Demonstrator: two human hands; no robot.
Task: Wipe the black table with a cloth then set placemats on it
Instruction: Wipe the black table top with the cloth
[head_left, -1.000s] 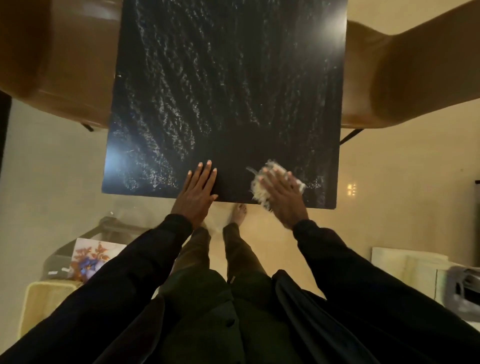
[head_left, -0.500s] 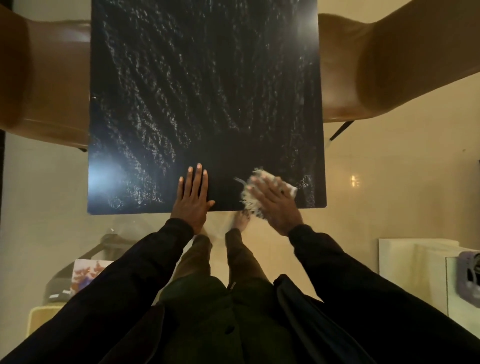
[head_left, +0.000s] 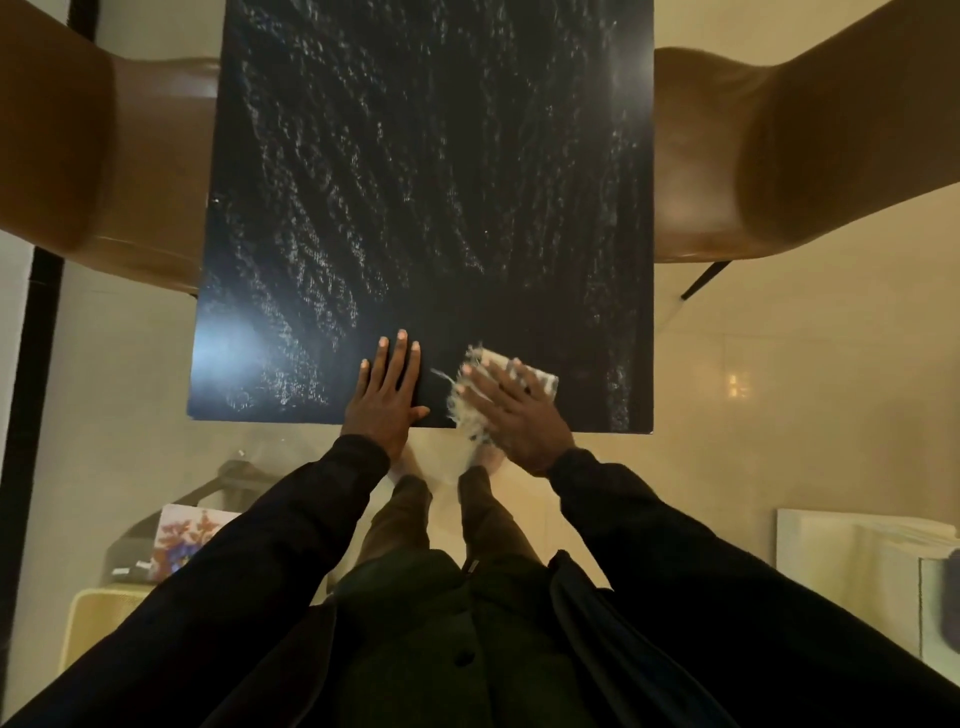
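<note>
Floor (head_left: 779, 389): pale tile beyond the desk's near edge.
Left hand (head_left: 387, 400): flat, fingers straight, on that edge, likely bracing.
Right hand (head_left: 511, 415): spread flat, pressing the fringed cloth (head_left: 540, 380) down to wipe.
Desk (head_left: 415, 182): black, streaked, no placemats.
Brown chairs (head_left: 753, 156): flanking it.

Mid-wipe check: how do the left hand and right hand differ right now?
The left hand lies flat on the bare table; the right hand presses on the cloth. The left hand's fingers lie close together and point straight ahead; the right hand's are spread and angle to the left. Both sit at the table's near edge with straight fingers, curled round nothing.
</note>
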